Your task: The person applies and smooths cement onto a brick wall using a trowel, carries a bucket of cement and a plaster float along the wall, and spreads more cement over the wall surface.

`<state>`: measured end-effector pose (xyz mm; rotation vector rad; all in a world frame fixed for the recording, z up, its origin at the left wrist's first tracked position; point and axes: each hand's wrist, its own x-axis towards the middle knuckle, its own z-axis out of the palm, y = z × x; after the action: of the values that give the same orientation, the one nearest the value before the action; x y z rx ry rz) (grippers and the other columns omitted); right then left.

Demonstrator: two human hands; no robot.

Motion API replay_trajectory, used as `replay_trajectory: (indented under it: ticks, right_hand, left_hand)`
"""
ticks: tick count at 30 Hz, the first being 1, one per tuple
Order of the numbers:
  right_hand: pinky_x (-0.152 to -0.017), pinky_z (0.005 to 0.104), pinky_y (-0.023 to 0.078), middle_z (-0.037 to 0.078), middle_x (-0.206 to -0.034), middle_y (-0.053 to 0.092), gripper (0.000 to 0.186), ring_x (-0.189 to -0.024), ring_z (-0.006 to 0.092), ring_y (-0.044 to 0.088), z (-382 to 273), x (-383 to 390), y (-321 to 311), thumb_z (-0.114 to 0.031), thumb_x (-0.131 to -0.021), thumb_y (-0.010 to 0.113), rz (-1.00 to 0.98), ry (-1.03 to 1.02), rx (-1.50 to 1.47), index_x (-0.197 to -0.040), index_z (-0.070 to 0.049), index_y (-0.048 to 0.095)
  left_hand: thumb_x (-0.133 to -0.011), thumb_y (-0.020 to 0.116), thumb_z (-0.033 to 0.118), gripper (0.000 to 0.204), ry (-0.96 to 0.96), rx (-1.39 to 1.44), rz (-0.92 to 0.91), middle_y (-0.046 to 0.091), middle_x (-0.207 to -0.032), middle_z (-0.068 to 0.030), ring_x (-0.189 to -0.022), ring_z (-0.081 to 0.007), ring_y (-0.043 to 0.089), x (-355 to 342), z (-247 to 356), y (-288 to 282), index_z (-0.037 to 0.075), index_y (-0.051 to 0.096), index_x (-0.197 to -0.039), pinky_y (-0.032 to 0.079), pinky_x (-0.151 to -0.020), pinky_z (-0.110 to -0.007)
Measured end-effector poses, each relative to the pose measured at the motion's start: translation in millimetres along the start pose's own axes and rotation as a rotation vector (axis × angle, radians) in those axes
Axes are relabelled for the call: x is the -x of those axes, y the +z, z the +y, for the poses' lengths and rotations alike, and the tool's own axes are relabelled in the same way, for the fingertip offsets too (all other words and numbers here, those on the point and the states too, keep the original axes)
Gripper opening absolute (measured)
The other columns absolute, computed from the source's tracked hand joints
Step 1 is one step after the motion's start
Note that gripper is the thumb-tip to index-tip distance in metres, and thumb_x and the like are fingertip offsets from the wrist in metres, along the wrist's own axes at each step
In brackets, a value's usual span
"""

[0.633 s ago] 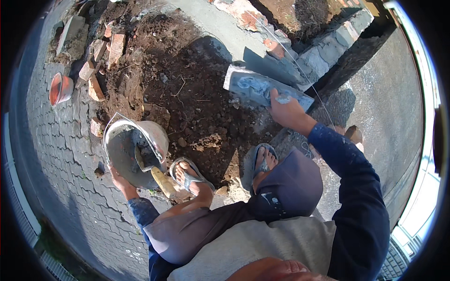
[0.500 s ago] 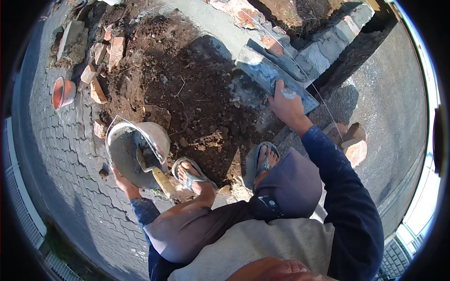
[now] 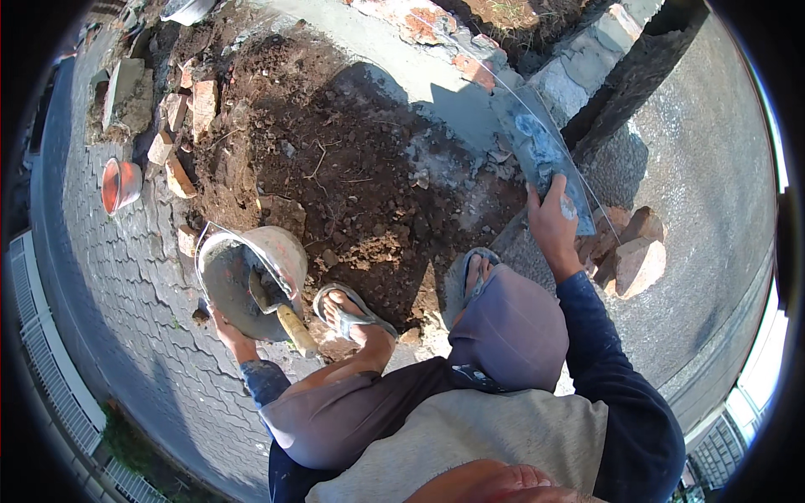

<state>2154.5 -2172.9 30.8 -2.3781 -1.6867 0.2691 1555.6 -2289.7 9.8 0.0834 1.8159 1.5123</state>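
Note:
My right hand (image 3: 555,220) grips the near end of a long, flat plastering float (image 3: 537,147), its grey-blue face smeared with mortar. The float lies at a slant beside the low wall, over the fresh cement strip (image 3: 465,109). At the left, my left hand (image 3: 232,337) holds the bucket (image 3: 283,251) by its side, near the rim, and its fingers are partly hidden. The bucket tilts towards me, with grey mortar inside. A trowel (image 3: 293,327) with a worn wooden handle rests in it, handle over the rim.
A taut string (image 3: 549,126) runs along the wall to broken bricks (image 3: 639,267) on the right. Dug soil (image 3: 360,180) lies ahead of my sandalled feet. Brick pieces (image 3: 204,109), a small red-lined bucket (image 3: 122,184) and pavers (image 3: 126,251) are on the left.
My right hand and the float have shifted right and turned, the float now standing steeper along the wall. My left hand stays on the bucket. The view has moved slightly.

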Motion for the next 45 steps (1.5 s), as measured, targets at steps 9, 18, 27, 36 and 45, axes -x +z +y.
replay_trajectory:
  ticks: [9, 18, 27, 36, 45]
  right_hand:
    - [-0.063, 0.0467, 0.044, 0.022, -0.079, 0.061, 0.036, -0.075, 0.0421, 0.06, 16.4, 66.5, 3.3, -0.027, -0.087, 0.06, -0.129, 0.08, -0.295, -0.106, -0.002, 0.043]
    - [-0.069, 0.0433, 0.049, 0.014, -0.094, 0.064, 0.04, -0.084, 0.033, 0.064, 42.3, 97.1, 17.3, -0.04, -0.085, 0.058, -0.492, -0.067, -0.167, -0.11, -0.011, 0.044]
    - [-0.071, 0.0434, 0.05, 0.015, -0.095, 0.063, 0.049, -0.089, 0.0327, 0.063, 169.4, 200.6, 27.8, -0.041, -0.083, 0.063, -0.351, 0.266, -0.114, -0.116, -0.008, 0.046]
    - [-0.08, 0.0474, 0.042, 0.019, -0.096, 0.054, 0.042, -0.092, 0.0379, 0.053, 215.0, 230.7, 25.6, -0.022, -0.077, 0.067, -0.165, 0.341, 0.051, -0.106, -0.001, 0.046]
    - [-0.072, 0.0423, 0.046, 0.015, -0.089, 0.06, 0.042, -0.086, 0.0335, 0.06, 39.4, 90.1, 30.4, -0.044, -0.089, 0.056, -0.732, -0.019, -0.747, -0.1, -0.004, 0.049]
  left_hand:
    - [-0.094, 0.049, 0.036, 0.051, 0.117, -0.083, 0.01, 0.053, -0.127, -0.013, -0.113, -0.0281, 0.053, 2.8, 2.7, -5.2, -0.002, 0.048, -0.128, 0.044, -0.095, -0.04]
    - [-0.095, 0.044, 0.04, 0.056, 0.073, -0.162, -0.106, 0.045, -0.135, -0.0157, -0.12, -0.0313, 0.047, 22.4, 40.4, 33.6, -0.001, 0.044, -0.134, 0.039, -0.1, -0.044]
    - [-0.092, 0.054, 0.037, 0.052, 0.121, -0.323, -0.266, 0.054, -0.121, -0.0176, -0.103, -0.0273, 0.057, 38.4, 74.7, 81.0, -0.006, 0.052, -0.122, 0.051, -0.084, -0.04]
    - [-0.089, 0.06, 0.036, 0.048, 0.322, -0.391, -0.343, 0.059, -0.107, -0.0182, -0.085, -0.0261, 0.062, 93.2, 69.8, 128.6, -0.008, 0.055, -0.109, 0.055, -0.065, -0.037]
    - [-0.09, 0.058, 0.035, 0.045, 0.387, -0.719, -0.268, 0.063, -0.094, -0.0143, -0.081, -0.0208, 0.062, 124.2, 108.3, 160.4, -0.007, 0.056, -0.105, 0.052, -0.067, -0.036]
